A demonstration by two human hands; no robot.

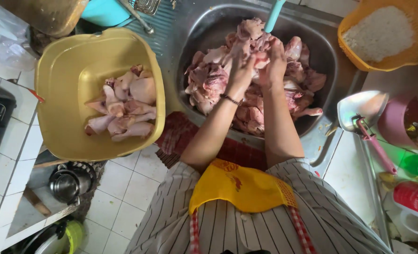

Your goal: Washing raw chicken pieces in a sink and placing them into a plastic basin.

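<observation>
- Both hands are over the steel sink [329,59], which is heaped with raw chicken pieces [209,80].
- The left hand [243,66] and right hand [275,63] are pressed together, fingers curled; their grip closes on one pale chicken piece [260,59] between them, above the heap.
- The yellow basin [68,84] to the left holds more chicken pieces.
- A steel ladle [362,110] lies on the tabletop to the right.

Red mug [413,200] (edge-cropped), fingertips hidden
</observation>
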